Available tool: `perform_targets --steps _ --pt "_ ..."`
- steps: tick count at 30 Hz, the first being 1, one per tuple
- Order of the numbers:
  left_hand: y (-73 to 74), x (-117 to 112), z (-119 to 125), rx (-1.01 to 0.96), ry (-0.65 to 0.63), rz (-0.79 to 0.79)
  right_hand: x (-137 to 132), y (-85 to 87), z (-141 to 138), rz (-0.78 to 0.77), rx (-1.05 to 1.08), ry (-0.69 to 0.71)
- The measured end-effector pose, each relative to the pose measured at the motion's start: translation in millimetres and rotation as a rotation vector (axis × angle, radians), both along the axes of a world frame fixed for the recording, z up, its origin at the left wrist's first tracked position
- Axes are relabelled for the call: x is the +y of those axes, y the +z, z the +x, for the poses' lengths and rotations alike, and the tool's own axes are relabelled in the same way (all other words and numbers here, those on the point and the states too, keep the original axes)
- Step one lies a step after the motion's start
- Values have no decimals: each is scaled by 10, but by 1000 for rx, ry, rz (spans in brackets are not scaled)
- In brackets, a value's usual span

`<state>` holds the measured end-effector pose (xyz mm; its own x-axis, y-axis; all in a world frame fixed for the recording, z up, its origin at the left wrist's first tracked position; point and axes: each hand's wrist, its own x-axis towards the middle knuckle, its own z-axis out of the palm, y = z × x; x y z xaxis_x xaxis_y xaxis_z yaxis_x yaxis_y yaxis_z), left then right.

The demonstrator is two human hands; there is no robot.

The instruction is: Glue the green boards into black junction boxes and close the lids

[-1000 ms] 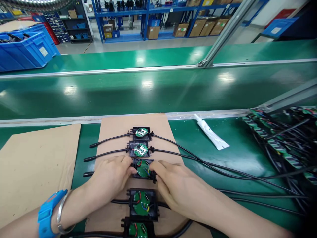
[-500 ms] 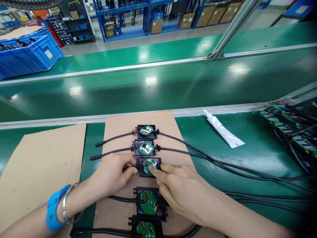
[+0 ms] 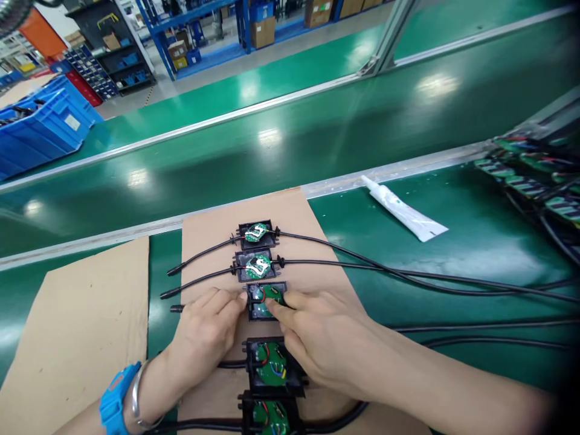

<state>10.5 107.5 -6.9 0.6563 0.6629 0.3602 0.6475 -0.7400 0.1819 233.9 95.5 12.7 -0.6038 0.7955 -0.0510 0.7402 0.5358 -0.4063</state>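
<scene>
Black plastic housings with green circuit boards lie in a column on a cardboard sheet (image 3: 208, 226). My left hand (image 3: 206, 329) is closed at the left edge of the third housing (image 3: 251, 316), pinching its black cable (image 3: 176, 309), whose tail shows past the hand. My right hand (image 3: 321, 329) presses its index fingertip on that housing's circuit board (image 3: 261, 296), which has a red wire; its other fingers are curled by the housing's right side. Beyond it lie two housings, the upper board (image 3: 256, 232) and lower board (image 3: 258, 266) bearing white paste. Nearer me are another housing (image 3: 267, 389) and board (image 3: 270, 417).
A white tube (image 3: 405, 211) lies on the green bench at the right. Wired boards (image 3: 539, 181) are heaped at the far right. Black cables (image 3: 453, 275) run rightward. Another cardboard sheet (image 3: 86, 320) lies at left, and a blue crate (image 3: 49, 130) stands beyond the rail.
My left hand has turned knuckles-up and come closer against the third housing's left edge. My right index finger stays on the board. The whole view has tilted and shifted.
</scene>
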Motion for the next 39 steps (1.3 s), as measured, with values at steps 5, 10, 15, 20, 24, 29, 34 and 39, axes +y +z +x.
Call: perform_targets --steps 5,10,15,20,24,29,34,39 --pt "-9 -110 13 276 -80 216 13 16 -15 -24 -10 8" --pt "131 -137 -1 409 -60 154 19 28 -25 -30 -13 -6" --pt "276 -33 122 204 -53 -89 41 115 56 -145 48 -7" --pt "226 -8 209 195 -167 -238 32 174 219 -319 64 -78" --pt "172 0 181 197 -252 -252 -44 135 238 -211 -21 -144" --pt "124 -12 171 223 -269 -263 -93 84 144 -63 -16 -87" --pt "126 -49 192 228 -236 -270 82 121 144 -347 1 -193" --pt "177 -40 233 264 -233 -245 188 153 165 -367 -76 -145"
